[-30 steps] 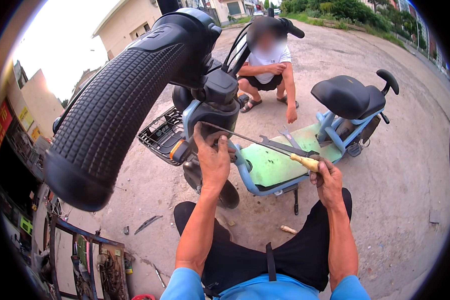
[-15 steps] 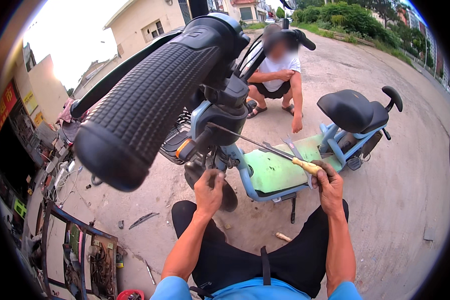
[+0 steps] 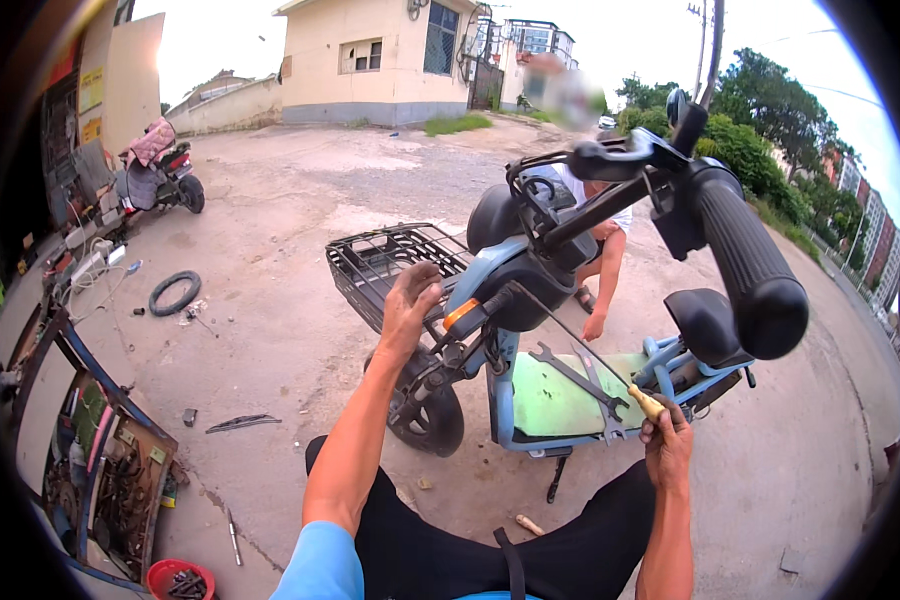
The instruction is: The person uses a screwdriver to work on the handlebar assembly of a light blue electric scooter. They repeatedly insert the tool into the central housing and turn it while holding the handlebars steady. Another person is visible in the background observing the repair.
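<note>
Screwdriver (image 3: 647, 403), handle clasped in right grip (image 3: 669, 449), shaft slanting up-left, tip unclear, left grip (image 3: 407, 306) half-spread, empty

A black tyre (image 3: 155, 297) lies near a parked scooter (image 3: 173, 176).

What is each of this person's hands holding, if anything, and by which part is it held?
The right hand holds a screwdriver by its pale yellow handle. Nothing shows in the left hand.
</note>
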The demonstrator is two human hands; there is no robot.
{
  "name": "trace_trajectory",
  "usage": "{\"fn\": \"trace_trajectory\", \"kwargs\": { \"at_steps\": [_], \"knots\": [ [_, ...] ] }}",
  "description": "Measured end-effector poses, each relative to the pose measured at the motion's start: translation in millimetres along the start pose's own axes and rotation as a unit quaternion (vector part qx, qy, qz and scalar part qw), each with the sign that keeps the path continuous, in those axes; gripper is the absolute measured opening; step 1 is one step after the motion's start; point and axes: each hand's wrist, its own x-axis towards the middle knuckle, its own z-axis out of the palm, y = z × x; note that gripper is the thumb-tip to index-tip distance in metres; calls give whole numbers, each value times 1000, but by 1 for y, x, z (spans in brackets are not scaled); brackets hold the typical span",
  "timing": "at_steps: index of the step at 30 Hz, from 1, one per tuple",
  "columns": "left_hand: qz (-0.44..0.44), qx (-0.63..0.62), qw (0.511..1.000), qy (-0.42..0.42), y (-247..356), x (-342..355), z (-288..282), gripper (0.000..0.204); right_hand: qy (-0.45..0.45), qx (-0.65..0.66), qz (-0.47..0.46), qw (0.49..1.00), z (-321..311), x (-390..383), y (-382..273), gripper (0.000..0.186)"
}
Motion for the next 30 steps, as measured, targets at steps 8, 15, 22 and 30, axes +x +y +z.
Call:
{"fn": "trace_trajectory", "kwargs": {
  "at_steps": [8,15,22,30],
  "knots": [
    [-107,-29,984,-136,-5,78,30,132,33,-20,17,999,4,-19,-17,34],
    [-100,11,979,-177,-4,110,42,133,69,-62,6,996,25,-34,-33,37],
    [-98,-36,978,-181,-20,121,59,129,93,-90,17,991,28,-41,-31,38],
    [-89,-58,982,-155,-11,119,55,120,110,-62,3,992,31,-49,-28,38]
  ]
}}
